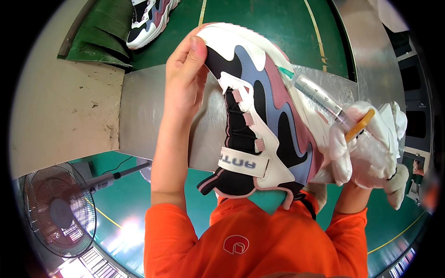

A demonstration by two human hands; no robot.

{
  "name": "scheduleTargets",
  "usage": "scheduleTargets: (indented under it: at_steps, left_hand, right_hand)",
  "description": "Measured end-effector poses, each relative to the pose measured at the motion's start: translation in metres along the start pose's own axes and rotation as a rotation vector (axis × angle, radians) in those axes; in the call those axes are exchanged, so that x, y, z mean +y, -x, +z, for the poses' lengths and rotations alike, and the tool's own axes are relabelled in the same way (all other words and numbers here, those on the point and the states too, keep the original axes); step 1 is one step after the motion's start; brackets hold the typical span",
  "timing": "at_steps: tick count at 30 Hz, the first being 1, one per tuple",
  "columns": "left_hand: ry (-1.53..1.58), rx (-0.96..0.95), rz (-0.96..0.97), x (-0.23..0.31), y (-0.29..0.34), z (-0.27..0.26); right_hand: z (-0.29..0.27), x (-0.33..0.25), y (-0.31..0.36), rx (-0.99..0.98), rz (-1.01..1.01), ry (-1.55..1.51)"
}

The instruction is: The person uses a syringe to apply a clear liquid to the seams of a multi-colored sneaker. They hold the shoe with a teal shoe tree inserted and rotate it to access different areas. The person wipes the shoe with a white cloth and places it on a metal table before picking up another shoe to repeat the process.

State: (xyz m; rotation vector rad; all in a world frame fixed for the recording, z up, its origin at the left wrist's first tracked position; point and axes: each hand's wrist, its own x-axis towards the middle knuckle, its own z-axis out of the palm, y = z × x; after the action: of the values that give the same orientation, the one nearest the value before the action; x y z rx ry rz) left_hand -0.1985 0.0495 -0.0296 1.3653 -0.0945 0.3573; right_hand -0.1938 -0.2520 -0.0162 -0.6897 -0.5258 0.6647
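Observation:
A sneaker [269,111] in white, black, blue and dusty pink is held up in front of me, its toe away from me and its sole edge facing right. My bare left hand [185,69] is closed on the toe, thumb on top. My right hand [366,148], in a loose white glove, grips a clear syringe [320,96] near its orange flange. The syringe's green tip is at the seam between the sole and the upper, on the forefoot's right side. Some gloved fingers are beside the heel; whether they touch it is unclear.
Another sneaker [148,23] of the same colours lies on a green belt [250,11] at the far left. A metal ledge [143,106] runs along the belt, with a beige panel [69,111] to the left. A fan [60,211] stands at the lower left.

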Motion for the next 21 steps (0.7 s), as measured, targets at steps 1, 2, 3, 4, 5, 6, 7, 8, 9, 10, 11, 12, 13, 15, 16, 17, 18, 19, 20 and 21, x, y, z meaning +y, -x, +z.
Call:
scheduleTargets:
  at_steps: [1,2,3,4,5,6,7,8,9,10,11,12,13,15,16,17,18,19,20,21]
  left_hand:
    - [-0.004,0.0,0.006,-0.002,0.0,-0.001]
    - [-0.008,-0.001,0.012,-0.003,0.0,-0.002]
    - [-0.021,-0.02,0.014,-0.003,0.0,-0.003]
    - [-0.026,-0.009,0.006,-0.003,0.001,-0.004]
    - [-0.032,0.002,-0.003,-0.004,0.002,-0.005]
    - [-0.03,0.01,-0.014,-0.003,0.003,-0.004]
    - [-0.032,0.0,-0.012,-0.002,0.003,-0.003]
    - [-0.046,0.011,-0.019,-0.001,0.004,-0.002]
    - [-0.06,0.02,-0.022,-0.001,0.004,-0.001]
    - [-0.065,0.021,-0.023,-0.001,0.004,0.001]
    - [-0.072,0.022,-0.024,-0.002,0.003,0.002]
    - [-0.084,0.028,-0.023,-0.001,0.003,0.002]
    - [-0.076,0.025,-0.027,-0.002,0.003,0.001]
    - [-0.05,0.013,-0.038,-0.002,0.004,0.002]
    - [-0.045,0.015,-0.041,-0.002,0.004,0.002]
    - [-0.041,0.018,-0.044,-0.002,0.004,0.001]
    - [-0.035,0.02,-0.046,-0.002,0.004,0.001]
    - [-0.06,0.024,-0.048,-0.001,0.004,0.002]
    - [-0.085,0.028,-0.05,0.0,0.005,0.003]
    - [-0.08,0.027,-0.049,0.0,0.005,0.003]
  right_hand:
    - [-0.005,0.001,0.001,-0.07,-0.054,0.076]
    - [-0.005,0.0,0.004,-0.028,-0.027,0.103]
    - [-0.005,0.001,0.005,0.008,0.002,0.126]
    - [0.003,-0.003,0.006,0.154,0.113,0.097]
    - [0.005,-0.003,0.008,0.215,0.16,0.093]
    - [0.011,-0.006,0.01,0.283,0.208,0.09]
    - [0.013,-0.007,0.012,0.267,0.191,0.113]
    - [0.012,-0.006,0.014,0.199,0.134,0.107]
    - [0.009,-0.006,0.017,0.13,0.075,0.098]
    - [-0.001,0.0,0.02,0.009,-0.025,0.061]
    - [-0.004,-0.001,0.024,-0.047,-0.067,0.055]
    - [-0.007,0.0,0.028,-0.111,-0.106,0.043]
    - [-0.008,-0.002,0.031,-0.109,-0.086,0.062]
    - [-0.007,-0.008,0.038,-0.106,-0.043,0.1]
    - [-0.005,-0.011,0.041,-0.081,-0.02,0.119]
    - [-0.002,-0.013,0.044,-0.027,0.019,0.149]
    - [0.003,-0.017,0.048,0.033,0.066,0.181]
    - [0.007,-0.02,0.051,0.089,0.107,0.208]
    - [0.01,-0.022,0.054,0.137,0.143,0.233]
    - [0.013,-0.025,0.057,0.175,0.171,0.256]
